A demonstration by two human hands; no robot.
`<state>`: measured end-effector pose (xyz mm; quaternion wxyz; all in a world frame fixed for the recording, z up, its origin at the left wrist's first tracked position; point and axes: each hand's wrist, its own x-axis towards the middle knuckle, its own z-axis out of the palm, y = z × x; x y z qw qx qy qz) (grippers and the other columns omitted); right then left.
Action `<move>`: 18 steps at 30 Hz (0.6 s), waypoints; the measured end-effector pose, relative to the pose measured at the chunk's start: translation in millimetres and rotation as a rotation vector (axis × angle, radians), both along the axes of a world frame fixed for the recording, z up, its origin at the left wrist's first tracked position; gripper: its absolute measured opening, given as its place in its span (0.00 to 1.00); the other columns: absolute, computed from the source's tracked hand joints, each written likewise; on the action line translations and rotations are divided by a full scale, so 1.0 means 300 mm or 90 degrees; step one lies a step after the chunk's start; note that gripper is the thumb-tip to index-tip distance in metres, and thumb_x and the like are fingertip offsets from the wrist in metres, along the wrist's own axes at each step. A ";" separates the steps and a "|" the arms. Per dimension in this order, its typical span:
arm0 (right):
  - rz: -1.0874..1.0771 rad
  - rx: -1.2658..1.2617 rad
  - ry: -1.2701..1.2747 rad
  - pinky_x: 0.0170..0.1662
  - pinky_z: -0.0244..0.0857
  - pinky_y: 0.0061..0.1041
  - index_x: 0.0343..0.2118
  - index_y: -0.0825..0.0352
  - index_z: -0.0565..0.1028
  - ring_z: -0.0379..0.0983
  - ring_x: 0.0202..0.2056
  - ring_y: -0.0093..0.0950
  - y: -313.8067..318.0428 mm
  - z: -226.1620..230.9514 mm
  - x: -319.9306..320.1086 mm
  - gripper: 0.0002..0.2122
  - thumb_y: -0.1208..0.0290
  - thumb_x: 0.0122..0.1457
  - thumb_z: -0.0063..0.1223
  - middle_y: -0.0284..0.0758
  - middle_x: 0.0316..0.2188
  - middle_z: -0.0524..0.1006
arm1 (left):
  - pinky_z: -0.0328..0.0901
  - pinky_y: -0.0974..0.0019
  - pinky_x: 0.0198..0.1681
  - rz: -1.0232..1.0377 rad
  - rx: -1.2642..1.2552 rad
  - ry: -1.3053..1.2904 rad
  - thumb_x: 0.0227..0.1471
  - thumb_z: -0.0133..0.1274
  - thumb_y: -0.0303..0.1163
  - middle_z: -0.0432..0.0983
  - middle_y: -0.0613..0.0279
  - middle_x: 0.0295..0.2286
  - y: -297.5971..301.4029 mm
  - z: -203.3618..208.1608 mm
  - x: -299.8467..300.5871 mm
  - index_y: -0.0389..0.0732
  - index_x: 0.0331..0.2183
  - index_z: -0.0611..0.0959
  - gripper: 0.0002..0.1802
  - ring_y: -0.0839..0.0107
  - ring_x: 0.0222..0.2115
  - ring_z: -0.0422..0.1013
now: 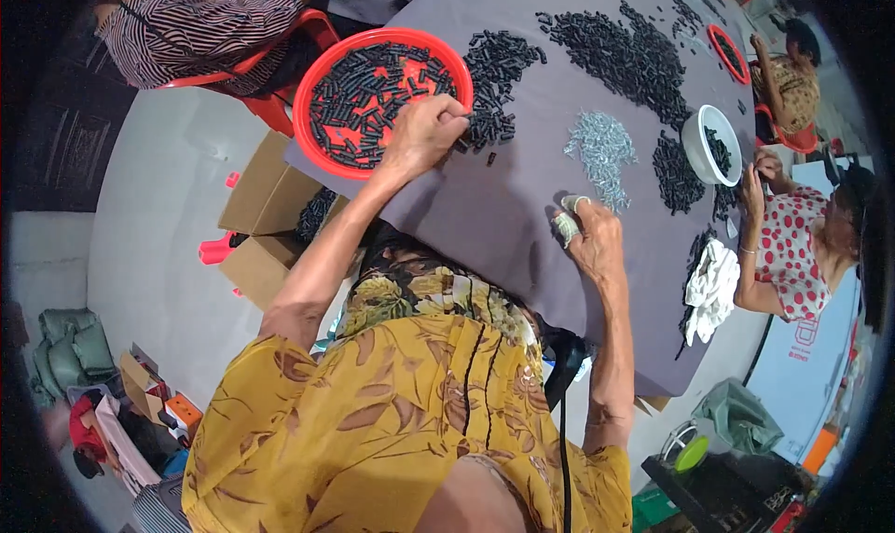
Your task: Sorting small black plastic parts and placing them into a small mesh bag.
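Note:
My left hand [424,140] is closed above the right rim of a red basin [310,146], its fingertips beside a heap of short black tubular pieces [499,62]. Whatever it pinches, if anything, is hidden. More black pieces lie scattered inside the basin. White wrapping covers the thumb and a finger of my right hand [597,239]. Those two digits are apart, with nothing visible between them. Just beyond that hand lies a pile of small silvery screw-like pieces [601,151]. One loose dark piece [491,159] sits on the grey-covered table [494,221] between my hands.
A larger black heap [615,62] spreads across the far table. At right are a white bowl [694,149], a white cloth [711,295] and a person in a dotted top [792,244]. Another person in stripes [196,39] sits at upper left. A cardboard box [256,193] stands below the basin.

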<state>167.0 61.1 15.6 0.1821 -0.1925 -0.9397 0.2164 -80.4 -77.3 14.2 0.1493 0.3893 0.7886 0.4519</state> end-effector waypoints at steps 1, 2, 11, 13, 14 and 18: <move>-0.004 -0.004 -0.013 0.28 0.61 0.37 0.23 0.69 0.71 0.68 0.23 0.43 -0.007 -0.002 -0.003 0.08 0.70 0.47 0.57 0.44 0.18 0.70 | 0.62 0.70 0.25 0.017 0.007 0.065 0.44 0.55 0.31 0.73 0.62 0.20 -0.012 0.001 -0.014 0.36 0.30 0.79 0.09 0.77 0.21 0.68; -0.002 -0.004 -0.013 0.28 0.61 0.37 0.23 0.69 0.71 0.68 0.23 0.43 -0.006 -0.012 -0.003 0.08 0.70 0.47 0.57 0.44 0.18 0.70 | 0.64 0.65 0.29 0.026 0.005 0.090 0.44 0.53 0.32 0.74 0.56 0.23 -0.022 -0.009 -0.031 0.36 0.31 0.79 0.11 0.68 0.23 0.70; 0.001 -0.013 -0.039 0.28 0.62 0.34 0.27 0.70 0.74 0.69 0.23 0.41 0.012 -0.054 0.002 0.08 0.71 0.47 0.57 0.44 0.19 0.71 | 0.64 0.56 0.31 0.036 -0.009 0.206 0.44 0.51 0.33 0.72 0.50 0.25 -0.071 0.031 -0.026 0.36 0.27 0.78 0.09 0.54 0.27 0.70; -0.018 -0.058 -0.020 0.29 0.61 0.37 0.24 0.70 0.72 0.69 0.25 0.43 0.006 -0.045 0.000 0.08 0.72 0.46 0.57 0.45 0.20 0.71 | 0.64 0.57 0.31 0.014 0.017 0.193 0.44 0.52 0.32 0.72 0.51 0.24 -0.056 0.054 0.006 0.37 0.27 0.79 0.09 0.55 0.27 0.70; -0.017 -0.059 -0.019 0.29 0.61 0.37 0.24 0.70 0.72 0.69 0.25 0.43 0.007 -0.048 -0.001 0.08 0.72 0.46 0.57 0.45 0.20 0.71 | 0.65 0.58 0.30 -0.003 0.041 0.182 0.43 0.52 0.31 0.72 0.52 0.23 -0.047 0.062 0.021 0.37 0.28 0.79 0.08 0.55 0.27 0.71; -0.044 -0.115 0.003 0.26 0.60 0.35 0.25 0.70 0.73 0.68 0.22 0.40 0.011 -0.053 -0.001 0.07 0.73 0.46 0.57 0.44 0.20 0.71 | 0.64 0.65 0.28 -0.083 0.108 0.139 0.42 0.56 0.30 0.71 0.57 0.22 0.014 0.041 0.101 0.37 0.28 0.79 0.08 0.64 0.22 0.69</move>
